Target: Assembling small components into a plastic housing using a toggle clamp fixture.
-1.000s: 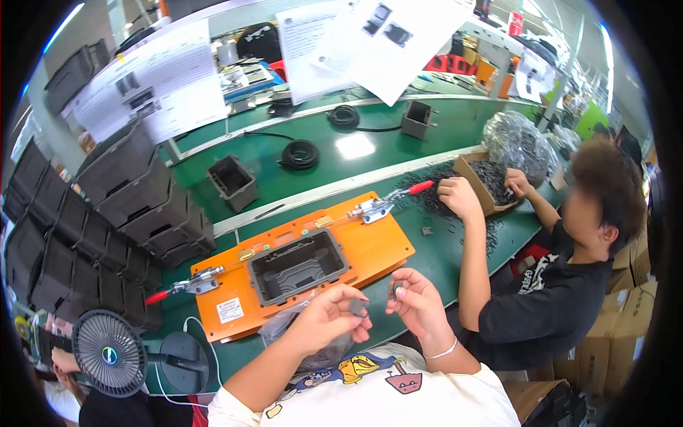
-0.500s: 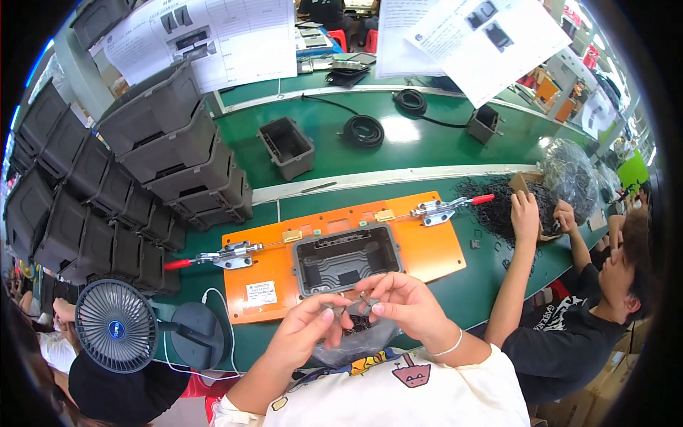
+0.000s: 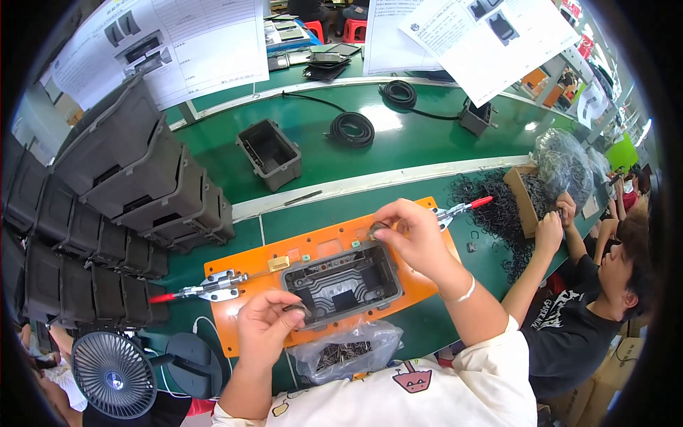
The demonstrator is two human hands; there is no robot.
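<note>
Many small dark parts lie in a clear plastic bag (image 3: 384,341) at six o'clock of the open dark box (image 3: 334,285), close to the person's body; its loose film could catch a forearm and spill them across the desk (image 3: 420,324). At eight o'clock, the left hand (image 3: 265,326) pinches a thin dark piece (image 3: 297,310) between thumb and fingers, near the box's front corner; so slight a grip could let it slip.

The box sits on an orange plate (image 3: 228,313), and anything dropped inside could be hard to spot against its dark floor. At nine o'clock, the left clamp (image 3: 220,288) points its red handle outward, where an elbow could bump it. At one o'clock, the right hand (image 3: 416,238) pinches a second piece (image 3: 377,229) by the far rim; whether the two touch, I cannot tell. A poor angle there could scrape the rim.

Farther out, toward two o'clock, a heap of black clips (image 3: 498,220) spreads beside a co-worker's hand (image 3: 549,231); strays could mix in.
</note>
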